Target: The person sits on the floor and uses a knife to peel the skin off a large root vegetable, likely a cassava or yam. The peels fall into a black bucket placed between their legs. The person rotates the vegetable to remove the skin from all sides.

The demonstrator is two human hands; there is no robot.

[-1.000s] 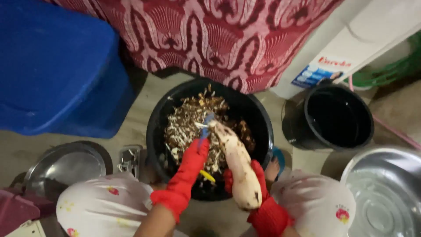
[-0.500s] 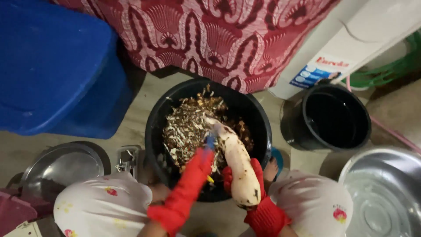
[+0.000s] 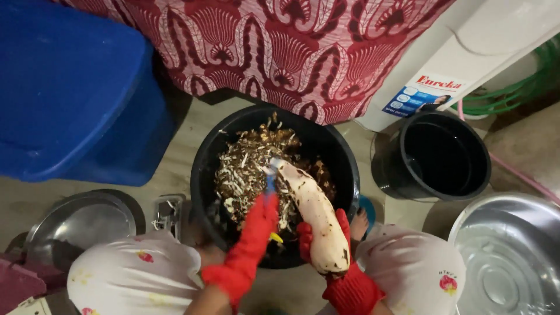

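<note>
Both my hands wear red rubber gloves. My right hand [image 3: 347, 284] grips the lower end of a long, pale, peeled root [image 3: 312, 211] and holds it tilted over a large black bucket [image 3: 201, 169]. My left hand [image 3: 254, 233] holds a small peeler [image 3: 270, 182] with a blue and yellow handle. Its blade is against the root's upper left side, near the tip. The bucket holds a heap of brown and white peelings [image 3: 245, 169]. My knees, in white patterned cloth, are at either side of the bucket.
A blue plastic bin [image 3: 70, 87] stands at the left and a smaller black bucket [image 3: 434, 154] at the right. There is a steel basin [image 3: 513, 256] at the lower right and a steel bowl [image 3: 81, 224] at the lower left. A red patterned cloth [image 3: 291, 46] hangs behind.
My left hand has drawn the peeler back toward me along the root, from its tip to a little lower. The right hand and the root have stayed put.
</note>
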